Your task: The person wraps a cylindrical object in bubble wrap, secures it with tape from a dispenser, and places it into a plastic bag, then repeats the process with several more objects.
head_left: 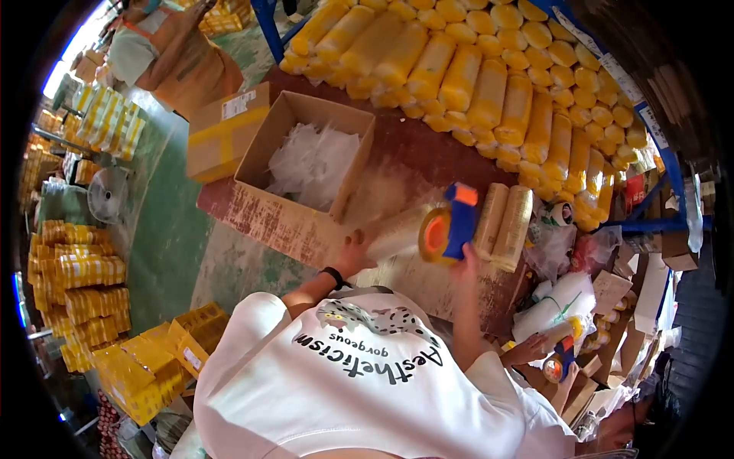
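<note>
My left hand (353,256), with a black band at its wrist, grips the near left end of a pale, shiny wrapped roll (397,232). My right hand (467,265) is closed round the handle of a blue tape dispenser (461,222) carrying a roll of brownish tape with an orange core. The dispenser lies against the roll's right end; whether tape is stuck to it is blurred. Two similar wrapped rolls (505,226) lie side by side just right of the dispenser. All this is over a worn red-brown table (283,245).
An open carton (246,183) with clear plastic inside stands beyond my left hand, next to a taped box (222,138). Yellow wrapped rolls (466,84) are stacked at the back. At lower right, another person's hands hold a second tape dispenser (564,358). A person (172,61) stands far left.
</note>
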Motion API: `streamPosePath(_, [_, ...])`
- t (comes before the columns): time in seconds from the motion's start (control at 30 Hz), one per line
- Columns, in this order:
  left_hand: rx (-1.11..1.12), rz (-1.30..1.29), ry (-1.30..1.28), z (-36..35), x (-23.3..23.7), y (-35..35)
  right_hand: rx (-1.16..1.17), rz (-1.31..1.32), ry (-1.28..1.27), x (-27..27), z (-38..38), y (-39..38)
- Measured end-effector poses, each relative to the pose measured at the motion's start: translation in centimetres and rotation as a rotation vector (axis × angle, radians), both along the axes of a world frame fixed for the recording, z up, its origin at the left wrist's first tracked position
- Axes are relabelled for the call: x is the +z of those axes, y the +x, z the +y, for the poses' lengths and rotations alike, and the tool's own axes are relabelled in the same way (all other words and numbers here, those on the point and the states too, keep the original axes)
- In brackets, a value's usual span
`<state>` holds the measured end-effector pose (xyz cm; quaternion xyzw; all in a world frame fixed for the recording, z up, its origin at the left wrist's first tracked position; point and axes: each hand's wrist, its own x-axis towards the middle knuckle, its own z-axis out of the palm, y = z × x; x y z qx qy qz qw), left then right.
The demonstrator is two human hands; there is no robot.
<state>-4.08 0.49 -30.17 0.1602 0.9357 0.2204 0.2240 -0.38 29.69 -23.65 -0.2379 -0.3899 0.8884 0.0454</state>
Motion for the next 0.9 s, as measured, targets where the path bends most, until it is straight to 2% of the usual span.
streamPosePath(0.1, [-0.139,0.152,0.175,-0.3,-1.3,-1.7,-0.015,-0.092,-0.141,0.6,-3.6,3.2])
streamPosePath(0.2, [-0.303,0.223,0.195,0.9,-2.2,-4.6,-0.033,-0.248,-0.141,-0.2,-5.4,4.8])
streamPosePath(0.3, [-0.335,0.088,0.242,2.5,-1.4,-7.4,0.045,-0.194,0.125,0.2,-6.5,5.8])
streamPosePath(0.33, [-0.366,0.133,0.200,2.7,-0.8,-7.7,0.072,-0.151,0.169,0.6,-6.6,5.9])
streamPosePath(0.43, [-0.423,0.227,0.133,2.8,2.1,-7.6,0.337,0.005,0.552,1.8,-6.4,5.9])
streamPosePath(0.5, [-0.414,0.235,0.169,2.4,2.9,-7.4,0.351,0.032,0.680,2.1,-6.6,5.8])
streamPosePath(0.6, [-0.054,-0.187,0.828,1.4,3.8,-7.4,0.420,0.052,0.900,3.0,-5.9,5.9])
streamPosePath(0.63, [-0.014,-0.367,0.987,1.2,4.2,-7.2,0.466,0.025,0.967,3.0,-5.4,6.1])
streamPosePath(0.7, [0.078,-0.727,1.298,1.3,10.3,-7.4,0.513,0.018,1.054,3.3,-5.4,6.2])
streamPosePath(0.8, [-0.037,-0.694,1.058,1.9,15.3,-7.6,0.548,0.053,1.095,5.0,-5.5,5.9])
streamPosePath(0.9, [-0.119,-0.666,0.961,1.9,13.1,-8.4,0.633,0.024,1.103,6.3,-5.6,6.0])
